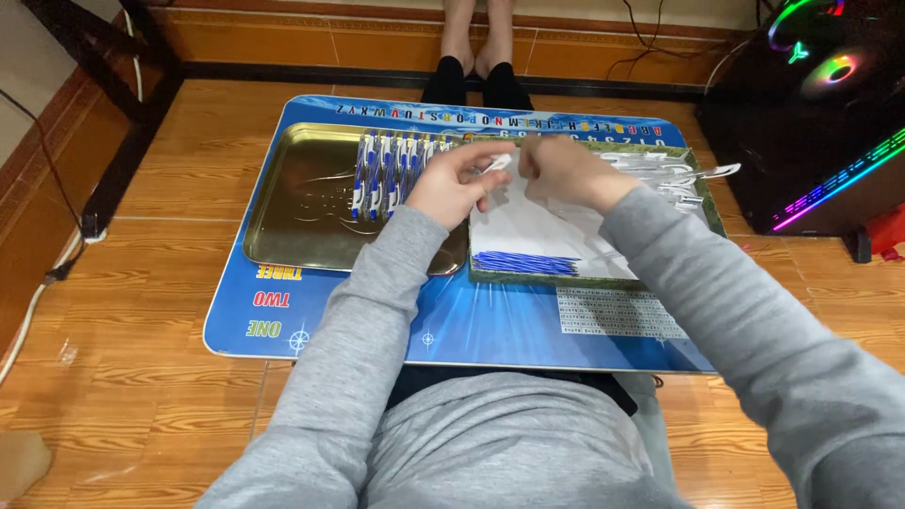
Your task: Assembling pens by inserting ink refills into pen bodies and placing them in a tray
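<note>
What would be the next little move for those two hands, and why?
Probably bring the small white plastic piece, pinched between left hand and right hand, together with a thin blue refill from the pile. Finished blue-and-white pens are lined up in the gold metal tray, while loose white parts wait to the right.

Both grey-sleeved arms reach forward; left hand [455, 185] and right hand [563, 172] meet, fingers [490, 170] pinched together.
</note>
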